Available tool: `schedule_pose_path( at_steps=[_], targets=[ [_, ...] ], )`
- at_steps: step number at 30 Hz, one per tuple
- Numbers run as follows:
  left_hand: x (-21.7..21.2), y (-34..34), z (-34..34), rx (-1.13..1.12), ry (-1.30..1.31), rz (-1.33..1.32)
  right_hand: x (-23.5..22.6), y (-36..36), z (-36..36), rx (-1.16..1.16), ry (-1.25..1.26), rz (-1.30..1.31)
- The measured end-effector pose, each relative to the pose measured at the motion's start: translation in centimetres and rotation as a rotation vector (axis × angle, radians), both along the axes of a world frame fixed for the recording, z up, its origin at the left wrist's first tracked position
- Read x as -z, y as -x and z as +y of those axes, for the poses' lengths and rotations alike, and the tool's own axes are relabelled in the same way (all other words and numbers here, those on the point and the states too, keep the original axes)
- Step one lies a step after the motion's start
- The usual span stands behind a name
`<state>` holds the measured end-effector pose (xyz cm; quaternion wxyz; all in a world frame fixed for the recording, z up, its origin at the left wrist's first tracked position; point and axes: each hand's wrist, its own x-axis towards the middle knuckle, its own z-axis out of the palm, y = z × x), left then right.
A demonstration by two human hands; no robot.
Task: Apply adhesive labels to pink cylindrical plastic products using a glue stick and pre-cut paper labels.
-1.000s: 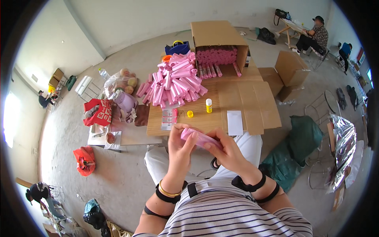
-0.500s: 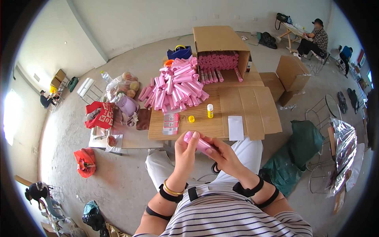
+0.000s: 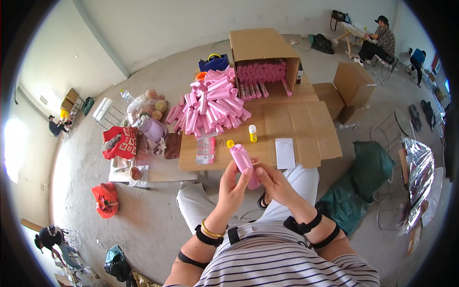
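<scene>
Both hands met around one pink plastic roll [image 3: 243, 162] above the lap, just in front of the low wooden table [image 3: 224, 160]. Left hand [image 3: 234, 189] was closed on the lower part of the roll, fingers wrapped from the left side. Right hand [image 3: 273, 184] pinched its right side with thumb and fingertips. For good work, I judged the grip should be kept firm but gentle, so the film would not loosen. A heap of pink rolls [image 3: 210, 107] lay on the table, well apart, near the small yellow-capped bottle [image 3: 252, 133].
</scene>
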<state>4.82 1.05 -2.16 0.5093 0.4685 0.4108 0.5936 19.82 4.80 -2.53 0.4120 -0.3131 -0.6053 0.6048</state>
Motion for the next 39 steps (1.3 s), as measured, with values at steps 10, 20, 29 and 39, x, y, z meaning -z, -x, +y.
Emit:
schedule_pose_path(
  at_steps=[10, 20, 29, 39],
  targets=[
    [1.6, -0.2, 0.2, 0.179, 0.11, 0.456, -0.9, -1.5, 3.4, -0.061, -0.217, -0.128],
    [5.5, -1.4, 1.9, 0.608, 0.512, 0.614, 6.7, -5.9, 1.9, -0.027, -0.052, -0.187],
    [6.5, -3.5, 6.1, 0.87, 0.815, 0.497, 9.7, -7.3, 2.5, 0.266, -0.136, -0.399],
    [9.0, -5.2, 6.5, 0.719, 0.418, 0.789, 11.8, -9.7, 3.2, 0.346, -0.164, -0.412]
  ],
)
